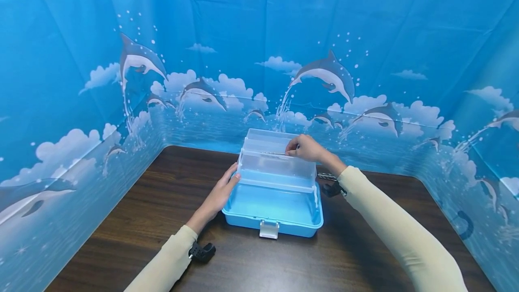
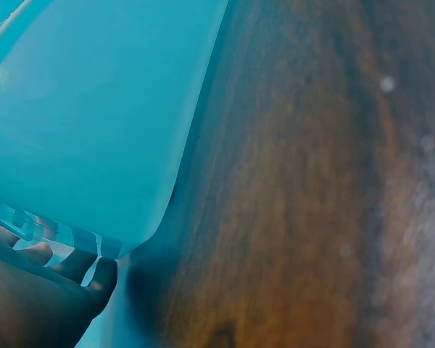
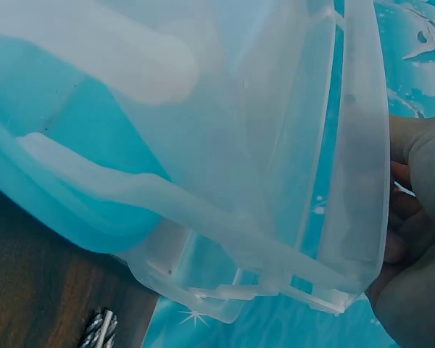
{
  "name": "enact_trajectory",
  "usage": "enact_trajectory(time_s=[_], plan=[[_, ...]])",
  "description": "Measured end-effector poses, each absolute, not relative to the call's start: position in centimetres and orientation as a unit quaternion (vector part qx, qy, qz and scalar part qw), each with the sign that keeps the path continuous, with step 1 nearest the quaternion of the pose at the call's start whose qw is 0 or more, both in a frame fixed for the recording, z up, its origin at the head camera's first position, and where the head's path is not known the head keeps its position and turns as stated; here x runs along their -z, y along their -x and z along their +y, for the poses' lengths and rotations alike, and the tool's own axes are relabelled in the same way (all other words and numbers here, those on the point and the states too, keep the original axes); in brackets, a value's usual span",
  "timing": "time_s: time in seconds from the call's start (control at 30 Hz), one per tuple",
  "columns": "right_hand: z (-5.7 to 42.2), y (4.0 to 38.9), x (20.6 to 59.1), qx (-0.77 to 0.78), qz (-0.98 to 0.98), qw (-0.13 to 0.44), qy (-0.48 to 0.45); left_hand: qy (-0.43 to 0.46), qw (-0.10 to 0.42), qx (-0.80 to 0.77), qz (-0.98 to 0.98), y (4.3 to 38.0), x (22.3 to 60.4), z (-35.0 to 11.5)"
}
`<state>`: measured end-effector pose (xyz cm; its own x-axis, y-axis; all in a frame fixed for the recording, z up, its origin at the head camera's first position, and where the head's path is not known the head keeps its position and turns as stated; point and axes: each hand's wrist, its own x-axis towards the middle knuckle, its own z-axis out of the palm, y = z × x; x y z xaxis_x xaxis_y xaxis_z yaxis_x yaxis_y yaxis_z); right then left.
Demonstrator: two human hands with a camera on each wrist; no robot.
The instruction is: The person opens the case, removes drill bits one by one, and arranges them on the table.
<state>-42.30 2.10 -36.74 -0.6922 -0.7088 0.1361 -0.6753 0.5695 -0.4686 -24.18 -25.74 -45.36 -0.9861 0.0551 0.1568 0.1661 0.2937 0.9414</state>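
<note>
A light blue toolbox stands open on the table, with its clear trays raised over the base and the lid tipped back. My left hand grips the box's left side, its thumb by the tray edge; in the left wrist view its fingers curl at the box corner. Above the upper tray, my right hand pinches a thin silver drill bit that points left. The right wrist view has that hand behind the clear tray wall, which hides the bit.
Several spiral-fluted drill bits lie on the table right of the box, partly behind my right wrist. They also show low in the right wrist view. A silver latch hangs at the box front. Dolphin-print sheeting walls the dark wooden table.
</note>
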Motion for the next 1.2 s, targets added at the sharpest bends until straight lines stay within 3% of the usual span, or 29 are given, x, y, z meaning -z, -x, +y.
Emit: enact_trajectory(time_s=[0.63,0.97,1.2], plan=[[2.5,42.2,37.5,0.296,0.867,0.04,0.398,0.068,0.049,0.59,-0.803,24.2,45.3,-25.8],[3.1,41.9,37.9,0.326,0.867,0.043,0.373,0.067,0.056,0.589,-0.803,26.5,48.7,-26.4],[3.9,41.6,37.3,0.359,0.861,0.024,0.36,0.07,0.08,0.594,-0.798,26.5,49.1,-26.6]])
